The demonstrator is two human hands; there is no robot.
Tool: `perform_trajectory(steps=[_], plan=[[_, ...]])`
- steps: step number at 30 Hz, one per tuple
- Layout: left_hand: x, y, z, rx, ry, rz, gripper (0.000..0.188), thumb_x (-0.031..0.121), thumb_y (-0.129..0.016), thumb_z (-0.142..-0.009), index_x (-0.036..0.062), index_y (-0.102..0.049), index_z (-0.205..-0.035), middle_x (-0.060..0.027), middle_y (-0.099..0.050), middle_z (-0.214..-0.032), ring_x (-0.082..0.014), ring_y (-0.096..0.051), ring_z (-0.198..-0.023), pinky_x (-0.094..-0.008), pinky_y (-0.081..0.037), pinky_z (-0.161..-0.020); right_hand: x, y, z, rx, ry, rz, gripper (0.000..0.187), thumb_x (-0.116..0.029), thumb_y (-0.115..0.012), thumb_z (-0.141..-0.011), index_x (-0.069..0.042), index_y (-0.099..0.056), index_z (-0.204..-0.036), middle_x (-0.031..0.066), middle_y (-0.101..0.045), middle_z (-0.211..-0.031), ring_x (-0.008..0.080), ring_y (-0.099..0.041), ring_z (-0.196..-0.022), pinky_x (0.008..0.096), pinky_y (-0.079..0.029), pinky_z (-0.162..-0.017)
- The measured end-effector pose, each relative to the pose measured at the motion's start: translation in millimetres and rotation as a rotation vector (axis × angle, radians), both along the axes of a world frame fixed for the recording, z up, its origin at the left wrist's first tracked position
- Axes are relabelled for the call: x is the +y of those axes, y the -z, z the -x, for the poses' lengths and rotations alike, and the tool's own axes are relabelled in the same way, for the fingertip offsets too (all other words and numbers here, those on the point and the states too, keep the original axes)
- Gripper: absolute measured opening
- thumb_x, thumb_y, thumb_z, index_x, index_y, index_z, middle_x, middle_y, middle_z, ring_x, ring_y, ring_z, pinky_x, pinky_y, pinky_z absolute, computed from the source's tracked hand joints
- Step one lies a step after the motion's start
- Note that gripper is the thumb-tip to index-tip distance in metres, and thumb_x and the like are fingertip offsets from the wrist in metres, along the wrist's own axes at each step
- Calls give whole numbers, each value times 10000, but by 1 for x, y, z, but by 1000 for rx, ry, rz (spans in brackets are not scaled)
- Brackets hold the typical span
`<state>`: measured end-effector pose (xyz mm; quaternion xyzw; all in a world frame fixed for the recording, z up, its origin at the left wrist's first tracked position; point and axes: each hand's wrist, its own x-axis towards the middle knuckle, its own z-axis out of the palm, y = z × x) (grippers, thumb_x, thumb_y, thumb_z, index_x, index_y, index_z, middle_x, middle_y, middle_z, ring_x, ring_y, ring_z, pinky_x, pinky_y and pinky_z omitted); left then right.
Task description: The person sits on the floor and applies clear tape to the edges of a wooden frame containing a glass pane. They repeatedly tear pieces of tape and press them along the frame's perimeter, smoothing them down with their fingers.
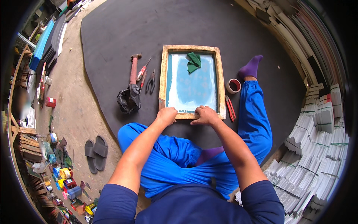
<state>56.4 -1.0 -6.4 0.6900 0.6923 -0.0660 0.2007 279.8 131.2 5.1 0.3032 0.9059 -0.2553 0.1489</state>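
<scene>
A wooden screen-printing frame lies in front of me, its pale blue mesh edged with white and dark teal. My left hand is closed over the near rail by the left corner. Farther right on that same rail, my right hand curls its fingers over the wood, thumb on the near side. A folded green cloth rests on the far part of the mesh. The undersides of the hands and of the frame are hidden.
Left of the frame lie a hammer, a screwdriver, pliers and a black plastic bag. On the right are a tape roll and red-handled pliers. Sandals, paint cans and paper stacks surround the mat.
</scene>
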Motion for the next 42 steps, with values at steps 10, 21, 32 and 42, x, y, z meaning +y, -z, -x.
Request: perform_trajectory(steps=[10, 21, 32, 42], plan=[[-7, 13, 6, 123, 120, -115, 560, 492, -865, -741, 58, -736, -1070, -122, -735, -1045, -321, -666, -1105, -527, -322, -1214, 15, -5, -18, -151, 31, -85, 751, -630, -846, -699, -73, -693, -1180, 146, -699, -1205, 363, -645, -1183, 458, -547, -992], [-31, 16, 23, -127, -807, -248, 704, 407, -794, -853, -7, -518, -1351, -241, -573, -1272, -430, -574, -1219, -533, -502, -986, 67, 13, 1, 281, 398, -389, 420, -322, -820, -821, -91, -709, -1153, 133, -682, -1106, 339, -629, -1128, 456, -531, -938], [-29, 36, 25, -287, -764, -329, 643, 290, -794, -835, -89, -573, -1305, -257, -631, -1199, -439, -635, -1130, -493, -526, -964, 167, 42, 52, 131, 634, -893, 337, -275, -637, -934, -109, -669, -1226, 177, -577, -1364, 368, -466, -1369, 562, -370, -1087], [0, 23, 92, -272, -601, -288, 543, 323, -822, -818, -29, -640, -1190, -235, -663, -1136, -426, -645, -1115, -506, -519, -958, 138, 29, -40, 315, 446, -916, 389, -324, -681, -925, -79, -673, -1227, 167, -619, -1331, 353, -531, -1290, 539, -382, -1080]])
